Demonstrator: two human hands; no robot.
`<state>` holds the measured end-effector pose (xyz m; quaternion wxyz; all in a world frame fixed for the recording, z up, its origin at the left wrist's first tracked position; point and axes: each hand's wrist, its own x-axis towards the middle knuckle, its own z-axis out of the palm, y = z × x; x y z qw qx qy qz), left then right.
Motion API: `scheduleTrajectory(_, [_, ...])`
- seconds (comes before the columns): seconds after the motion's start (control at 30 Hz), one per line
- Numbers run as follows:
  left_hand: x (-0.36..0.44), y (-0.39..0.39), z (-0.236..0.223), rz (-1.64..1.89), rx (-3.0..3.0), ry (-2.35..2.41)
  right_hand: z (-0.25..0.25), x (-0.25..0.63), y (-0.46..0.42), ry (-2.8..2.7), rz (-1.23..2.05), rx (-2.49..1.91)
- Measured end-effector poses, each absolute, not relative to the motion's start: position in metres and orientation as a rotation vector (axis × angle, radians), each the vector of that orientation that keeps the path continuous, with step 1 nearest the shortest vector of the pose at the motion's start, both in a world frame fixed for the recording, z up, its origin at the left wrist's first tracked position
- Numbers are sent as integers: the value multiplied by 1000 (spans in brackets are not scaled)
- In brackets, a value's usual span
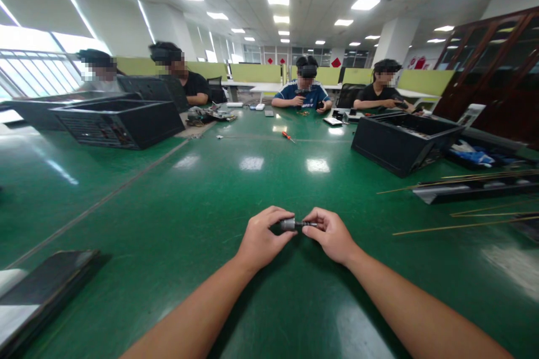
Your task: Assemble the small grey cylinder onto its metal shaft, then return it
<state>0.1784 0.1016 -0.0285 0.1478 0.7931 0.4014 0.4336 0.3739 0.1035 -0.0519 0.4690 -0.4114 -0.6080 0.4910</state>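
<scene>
Low over the green table (177, 258), both hands meet around one small metal piece. My left hand (261, 238) has its thumb and fingers closed on a short grey metal cylinder (288, 224), gripping it from the left. From the cylinder's right end a thin dark shaft (299, 224) sticks out, roughly level; it looks like a drill bit. My right hand (332, 235) pinches this shaft between thumb and fingers, which cover part of it. Whether shaft and cylinder are firmly joined, I cannot tell.
An orange-handled screwdriver (288, 136) lies ahead. Black computer cases stand left (122, 123) and right (400, 140). Thin rods (442, 227) and a metal channel (467, 188) lie right; a dark flat panel (50, 280) sits near left. Several people sit across the table.
</scene>
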Motion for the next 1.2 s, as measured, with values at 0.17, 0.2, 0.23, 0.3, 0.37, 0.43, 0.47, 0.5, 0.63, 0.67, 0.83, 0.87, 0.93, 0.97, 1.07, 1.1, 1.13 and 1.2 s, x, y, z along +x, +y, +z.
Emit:
scheduleTrajectory(0.17, [178, 102, -28, 1259, 2286, 1151, -55, 374, 105, -1504, 1180, -1031])
scheduleTrajectory(0.2, [178, 103, -28, 1262, 2288, 1152, -56, 374, 105, -1508, 1173, -1039])
scheduleTrajectory(0.23, [177, 103, -28, 1265, 2289, 1154, -56, 374, 105, -1511, 1168, -1043])
scheduleTrajectory(0.3, [177, 103, -28, 1273, 2290, 1156, -56, 374, 106, -1517, 1159, -1047])
scheduleTrajectory(0.37, [177, 103, -27, 1282, 2288, 1158, -56, 374, 106, -1520, 1147, -1055])
scheduleTrajectory(0.43, [178, 102, -27, 1287, 2289, 1162, -56, 374, 106, -1521, 1139, -1060])
scheduleTrajectory(0.47, [178, 102, -26, 1287, 2291, 1164, -56, 374, 106, -1519, 1139, -1059])
scheduleTrajectory(0.5, [178, 102, -26, 1288, 2293, 1165, -55, 374, 105, -1518, 1142, -1055])
scheduleTrajectory(0.63, [178, 102, -24, 1300, 2296, 1171, -54, 374, 105, -1504, 1153, -1029])
scheduleTrajectory(0.67, [178, 102, -24, 1303, 2295, 1173, -54, 374, 105, -1499, 1152, -1026])
scheduleTrajectory(0.83, [177, 103, -26, 1291, 2282, 1191, -56, 374, 106, -1484, 1149, -1049])
scheduleTrajectory(0.87, [176, 104, -27, 1292, 2278, 1195, -56, 375, 107, -1484, 1147, -1057])
scheduleTrajectory(0.93, [175, 104, -27, 1291, 2277, 1201, -58, 375, 108, -1486, 1140, -1071])
scheduleTrajectory(0.97, [175, 104, -27, 1291, 2278, 1203, -58, 376, 108, -1488, 1137, -1076])
scheduleTrajectory(1.07, [175, 104, -26, 1295, 2283, 1205, -59, 376, 109, -1491, 1128, -1077])
scheduleTrajectory(1.1, [175, 104, -26, 1295, 2283, 1202, -59, 377, 109, -1489, 1130, -1073])
scheduleTrajectory(1.13, [176, 104, -26, 1296, 2282, 1200, -58, 377, 109, -1485, 1135, -1068])
scheduleTrajectory(1.2, [176, 104, -25, 1299, 2276, 1199, -58, 377, 109, -1473, 1150, -1056])
